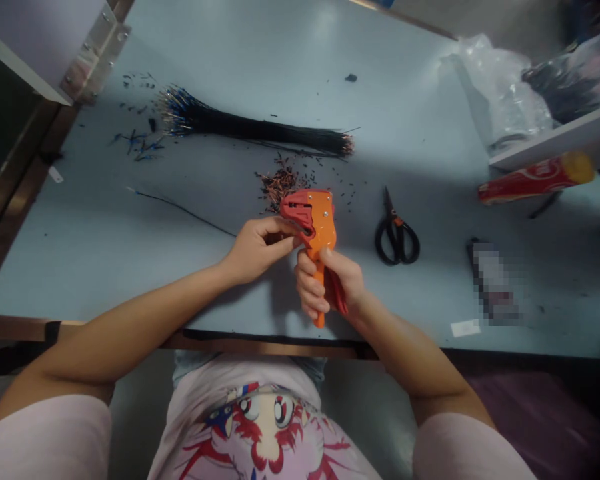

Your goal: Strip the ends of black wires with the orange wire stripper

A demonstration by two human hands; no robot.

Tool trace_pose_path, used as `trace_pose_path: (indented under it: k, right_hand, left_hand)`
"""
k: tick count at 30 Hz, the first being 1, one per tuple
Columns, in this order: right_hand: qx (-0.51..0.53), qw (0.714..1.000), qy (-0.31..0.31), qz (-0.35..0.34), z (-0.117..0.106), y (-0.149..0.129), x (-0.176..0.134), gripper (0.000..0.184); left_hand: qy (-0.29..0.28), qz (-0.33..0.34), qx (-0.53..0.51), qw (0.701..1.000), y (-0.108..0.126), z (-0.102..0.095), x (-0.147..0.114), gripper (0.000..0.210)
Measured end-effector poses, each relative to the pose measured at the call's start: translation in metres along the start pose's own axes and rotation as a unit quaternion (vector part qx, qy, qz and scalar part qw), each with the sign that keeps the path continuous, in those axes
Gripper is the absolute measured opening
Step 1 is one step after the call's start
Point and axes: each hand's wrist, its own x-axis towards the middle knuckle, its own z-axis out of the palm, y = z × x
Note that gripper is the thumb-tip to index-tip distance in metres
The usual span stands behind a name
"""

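My right hand [333, 283] is wrapped round the handles of an orange and red wire stripper [324, 223], its head tilted up and to the left. Close to the red jaws, the fingers of my left hand [257, 250] are pinched together on a thin black wire [190, 210]. That wire trails out to the left and ends in a small blue terminal. The end between my fingertips and the jaws is hidden. Just behind the tool lies a pile of copper-coloured scraps [279, 183] with bits of black insulation.
A long bundle of black wires [260, 128] lies across the back of the blue-grey table [410, 127]. Loose blue terminals [139, 143] are at its left. To the right are black-handled scissors [397, 240], a blurred-out dark object [495, 280], a red can [535, 180] and a plastic bag [505, 87].
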Motion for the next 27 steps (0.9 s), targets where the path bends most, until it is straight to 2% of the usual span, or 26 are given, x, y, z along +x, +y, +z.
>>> trace_pose_path:
  k: [8, 14, 18, 23, 27]
  right_hand:
    - [0.017, 0.999, 0.035, -0.002, -0.006, 0.002, 0.009, 0.035]
    - [0.084, 0.994, 0.069, 0.002, -0.019, -0.003, 0.017, 0.032]
    - [0.099, 0.994, 0.052, -0.015, -0.021, -0.014, 0.013, 0.029]
    - [0.045, 0.995, 0.024, -0.081, -0.020, -0.022, 0.005, 0.025]
    - [0.020, 0.995, -0.012, -0.101, -0.025, -0.018, 0.007, 0.025]
  left_hand:
    - [-0.016, -0.077, 0.064, 0.995, -0.004, -0.004, 0.004, 0.015]
    - [-0.010, -0.095, 0.136, 0.986, -0.006, -0.008, 0.008, 0.014]
    - [0.007, -0.048, 0.218, 0.975, -0.007, -0.015, 0.009, 0.015]
    - [0.107, 0.051, 0.290, 0.950, -0.011, -0.031, 0.016, 0.016]
    - [0.134, 0.028, 0.294, 0.946, -0.009, -0.042, 0.024, 0.019]
